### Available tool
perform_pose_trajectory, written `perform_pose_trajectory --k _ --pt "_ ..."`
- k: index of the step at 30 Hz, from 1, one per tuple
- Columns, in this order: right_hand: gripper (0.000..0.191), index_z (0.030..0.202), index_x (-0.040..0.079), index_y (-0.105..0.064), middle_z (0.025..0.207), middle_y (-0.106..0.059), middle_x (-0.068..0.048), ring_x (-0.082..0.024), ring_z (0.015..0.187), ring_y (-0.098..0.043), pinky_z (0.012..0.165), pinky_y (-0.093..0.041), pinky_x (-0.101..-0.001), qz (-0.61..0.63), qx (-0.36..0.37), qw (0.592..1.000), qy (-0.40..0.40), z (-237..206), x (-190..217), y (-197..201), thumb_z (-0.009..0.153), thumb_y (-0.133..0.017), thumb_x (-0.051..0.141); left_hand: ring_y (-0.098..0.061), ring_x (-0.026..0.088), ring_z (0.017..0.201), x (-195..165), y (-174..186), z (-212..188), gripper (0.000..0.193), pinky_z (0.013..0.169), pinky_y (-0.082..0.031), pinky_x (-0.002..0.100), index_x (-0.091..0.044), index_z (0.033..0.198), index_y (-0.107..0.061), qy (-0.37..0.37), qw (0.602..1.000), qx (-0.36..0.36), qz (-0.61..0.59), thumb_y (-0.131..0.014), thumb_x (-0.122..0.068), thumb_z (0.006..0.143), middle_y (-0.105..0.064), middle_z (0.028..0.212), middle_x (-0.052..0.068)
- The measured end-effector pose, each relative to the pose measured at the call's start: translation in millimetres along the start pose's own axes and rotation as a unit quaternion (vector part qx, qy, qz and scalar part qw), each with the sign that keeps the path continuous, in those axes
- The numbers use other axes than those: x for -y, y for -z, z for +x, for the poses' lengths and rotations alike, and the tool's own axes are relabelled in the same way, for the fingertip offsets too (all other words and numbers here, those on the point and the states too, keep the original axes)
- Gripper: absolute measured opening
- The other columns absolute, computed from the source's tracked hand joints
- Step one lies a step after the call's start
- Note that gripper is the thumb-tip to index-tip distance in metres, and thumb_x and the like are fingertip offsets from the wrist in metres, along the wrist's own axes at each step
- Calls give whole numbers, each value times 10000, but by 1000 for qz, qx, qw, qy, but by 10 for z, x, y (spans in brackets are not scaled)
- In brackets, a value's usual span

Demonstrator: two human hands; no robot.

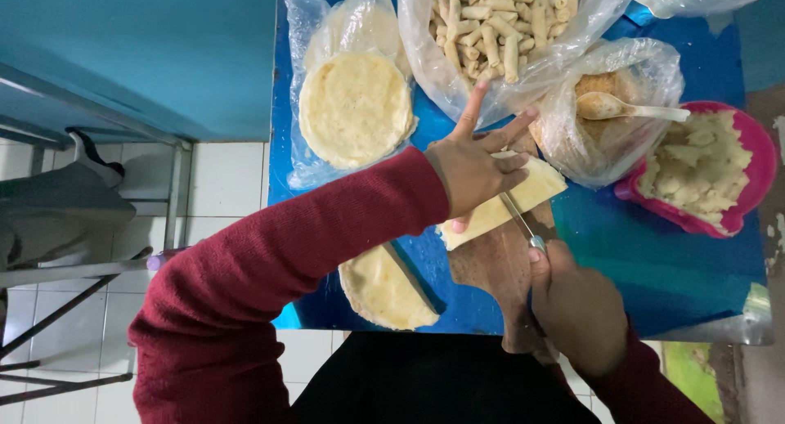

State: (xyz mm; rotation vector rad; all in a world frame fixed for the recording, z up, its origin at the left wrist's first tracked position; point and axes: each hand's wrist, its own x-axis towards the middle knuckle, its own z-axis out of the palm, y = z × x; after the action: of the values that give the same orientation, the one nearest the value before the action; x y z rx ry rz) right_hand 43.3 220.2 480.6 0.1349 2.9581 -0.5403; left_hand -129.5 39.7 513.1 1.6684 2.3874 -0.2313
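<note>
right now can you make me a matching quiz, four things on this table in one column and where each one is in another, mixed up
1 knife
2 spoon
3 round wrapper stack
4 rolled sticks

a in the clear bag at the top
b in the right hand, on the board
c on plastic, far left
d in the bag of filling

Pairs: 1-b, 2-d, 3-c, 4-a

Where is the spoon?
In the head view, the spoon is at the upper right, lying in a clear bag of brown filling, just left of the pink bowl.
</note>
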Motion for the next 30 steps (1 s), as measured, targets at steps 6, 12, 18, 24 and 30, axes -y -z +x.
perform_pose_trajectory --k 6,12,18,24,30 --pt "334 997 91 -555 635 -653 -245 -486 597 -645 549 -496 -605 -14 34 999 -34 -29 47 21 1037 -423 396 40 315 1541 -8 53 17 1068 1021 164 857 -199 1425 -556 -26 1000 6 7 -894 -523 465 -439 1558 -8" --pt "340 994 95 -556 618 -659 -227 -468 568 -652 533 -513 -586 -57 36 997 -26 -2 80 38 1020 -432 410 -37 350 1550 6 11 31 950 1041 168 811 -81 1286 -679 -62 998 -26 22 -856 -545 476 -566 1452 45" --pt "343 968 101 -566 609 -666 -211 -442 547 -660 508 -519 -565 -70 45 996 -39 -4 162 22 1015 -465 425 -49 338 1573 -14 -138 109 579 1049 178 848 -93 1136 -744 -72 996 -38 -45 -711 -403 649 -633 1353 30" --pt "349 893 100 -603 581 -653 -195 -418 517 -661 480 -525 -531 -61 -11 998 -23 153 359 -79 1000 -532 425 -67 346 1559 10 -219 60 741 1029 157 834 -92 1151 -729 -88 995 -34 -32 -749 -477 518 -619 1367 54" --pt "325 1012 103 -608 592 -657 -195 -418 518 -660 486 -521 -541 -64 -39 997 -3 207 364 -137 1004 -544 422 -179 340 1586 -57 -291 40 275 1133 114 834 -182 1155 -719 -14 997 -81 13 -570 -277 945 -622 1404 -24"
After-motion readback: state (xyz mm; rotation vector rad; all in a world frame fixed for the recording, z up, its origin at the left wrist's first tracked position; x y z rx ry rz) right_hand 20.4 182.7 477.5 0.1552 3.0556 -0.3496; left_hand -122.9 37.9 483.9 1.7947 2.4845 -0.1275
